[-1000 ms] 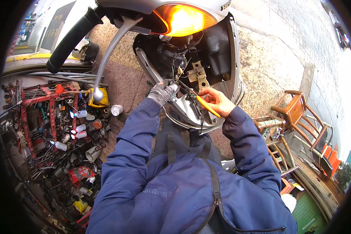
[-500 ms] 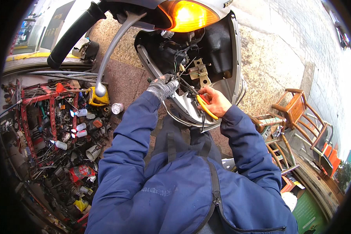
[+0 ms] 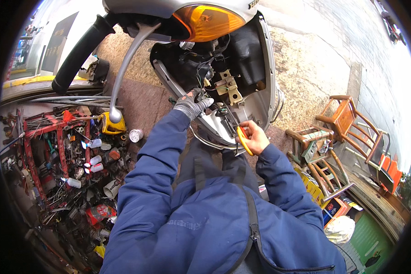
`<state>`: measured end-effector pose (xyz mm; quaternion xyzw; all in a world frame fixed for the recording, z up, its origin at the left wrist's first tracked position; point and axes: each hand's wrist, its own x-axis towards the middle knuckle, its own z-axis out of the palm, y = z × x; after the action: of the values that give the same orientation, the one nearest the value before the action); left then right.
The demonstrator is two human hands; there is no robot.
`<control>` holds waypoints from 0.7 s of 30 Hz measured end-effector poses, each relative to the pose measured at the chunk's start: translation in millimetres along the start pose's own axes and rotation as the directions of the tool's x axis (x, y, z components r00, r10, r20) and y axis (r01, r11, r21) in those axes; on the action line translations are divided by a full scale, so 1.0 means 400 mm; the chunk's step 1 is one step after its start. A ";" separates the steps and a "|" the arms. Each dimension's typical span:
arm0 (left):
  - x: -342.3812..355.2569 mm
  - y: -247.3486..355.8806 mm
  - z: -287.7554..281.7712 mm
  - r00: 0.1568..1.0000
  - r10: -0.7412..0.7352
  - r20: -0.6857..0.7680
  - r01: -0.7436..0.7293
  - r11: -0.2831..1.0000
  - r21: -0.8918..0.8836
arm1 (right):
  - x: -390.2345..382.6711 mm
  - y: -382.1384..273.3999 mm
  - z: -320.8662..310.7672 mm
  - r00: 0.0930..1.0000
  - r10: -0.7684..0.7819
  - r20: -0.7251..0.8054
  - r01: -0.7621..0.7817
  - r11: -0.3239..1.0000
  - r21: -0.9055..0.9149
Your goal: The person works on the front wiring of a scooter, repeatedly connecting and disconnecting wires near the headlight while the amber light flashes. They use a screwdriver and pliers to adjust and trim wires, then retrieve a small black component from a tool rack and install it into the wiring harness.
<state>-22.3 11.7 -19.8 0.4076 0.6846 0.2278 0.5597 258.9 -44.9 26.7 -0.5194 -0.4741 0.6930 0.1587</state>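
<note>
An opened grey scooter front housing (image 3: 265,55) lies below an amber indicator lamp (image 3: 210,23), exposing wiring (image 3: 205,68) and a metal bracket (image 3: 229,87) inside. My left hand (image 3: 192,103), in a grey glove, is closed among the wires at the housing's left side; what its fingers pinch is too small to make out. My right hand (image 3: 256,139), bare, grips pliers (image 3: 244,140) with yellow-orange handles at the lower right of the housing. The pliers' jaws point up and left, away from my left fingers.
A handlebar grip (image 3: 77,59) and brake lever (image 3: 125,68) overhang the upper left. A red rack (image 3: 59,150) crowded with tools, bottles and parts fills the left, near a small white tub (image 3: 136,135). Wooden chairs (image 3: 342,123) and stacked boxes (image 3: 333,210) stand at right.
My right hand has moved down with the pliers, away from my left hand, which stays at the wires. The amber lamp, glowing brightly before, is now unlit. The view has shifted slightly.
</note>
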 end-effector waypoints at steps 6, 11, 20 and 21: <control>0.051 -0.024 0.056 0.993 -0.073 -0.092 0.083 0.990 0.118 | -0.043 0.117 0.008 0.979 0.051 -0.199 -0.052 0.999 -0.002; 0.065 -0.025 0.092 0.960 -0.011 -0.278 0.085 0.963 0.257 | -0.005 0.176 -0.020 0.882 -0.019 -0.471 -0.140 0.943 -0.301; 0.026 0.034 0.123 0.951 0.023 -0.309 0.042 0.979 0.201 | 0.123 0.249 -0.062 0.787 -0.002 -0.617 -0.226 0.930 -0.291; 0.023 0.041 0.124 0.948 -0.019 -0.317 0.075 0.984 0.164 | 0.133 0.262 -0.067 0.784 -0.059 -0.618 -0.203 0.916 -0.345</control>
<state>29.3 21.1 -25.9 0.3971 0.7917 0.2157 0.4111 288.7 -46.1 -90.0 -0.7557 -0.5046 0.3812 0.1700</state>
